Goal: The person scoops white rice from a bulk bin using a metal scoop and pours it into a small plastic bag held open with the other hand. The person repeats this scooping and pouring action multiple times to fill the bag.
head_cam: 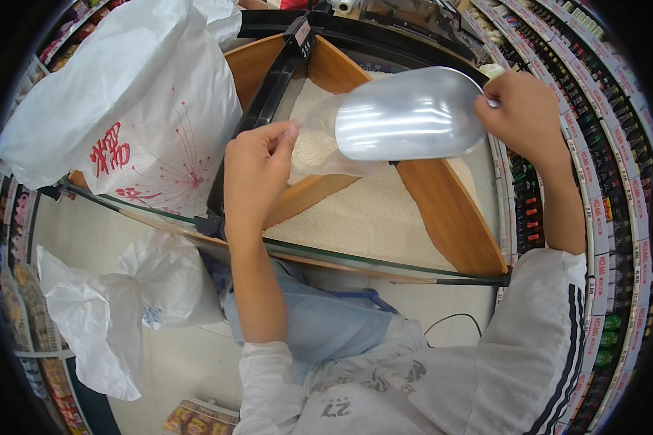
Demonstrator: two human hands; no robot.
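Note:
My right hand grips the handle of a shiny metal scoop, tilted above a grain bin with its mouth toward the left. A thin clear plastic bag is pinched at its edge by my left hand. The bag's opening lies around or against the scoop's mouth; which of the two is hard to tell. Whether grain is inside the scoop is hidden, since its outer side faces me. Pale rice lies below, parted by wooden dividers.
A big white woven sack with red print stands on the bin's left part. Another tied white sack sits on the floor at left. The bin's glass front edge runs before me. Stocked shelves line the right.

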